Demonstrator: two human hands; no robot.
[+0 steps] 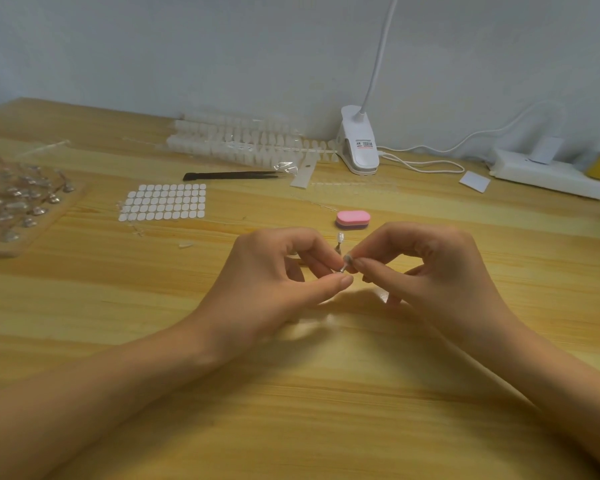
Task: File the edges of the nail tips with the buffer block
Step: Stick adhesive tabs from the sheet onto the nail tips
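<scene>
You had both hands up over the table (291, 393) and meeting in the middle. Your left hand (278, 271) pinched the tip (345, 263) from its side, thumb under and forefinger over, the other fingers curled in behind. Your right hand (426, 268) came in from the opposite side and nipped the same small piece between thumb and forefinger, so the two sets of fingertips (345, 280) were almost touching around it. The piece was so small and blurred that I couldn't tell tip from holder, or which edge faced up.

A little clear piece (339, 238) stood just beyond your fingertips. Whether the left fingers held it too, I couldn't tell.

Now the thing that mattered: the buffer (353, 219). It lay flat on the table straight out past your fingertips, away from you, apart from both hands and untouched. Its long axis ran left to right, crosswise to your reach, with a long side facing you. It sat nearly dead centre between the hands, a shade toward the right one, and the right forefinger looked nearer.

So filing hadn't begun, by my read. The likely move was for the right hand to let go, reach forward and take the buffer across its short width while the left kept the tip. Releasing carelessly could have dropped it.
</scene>
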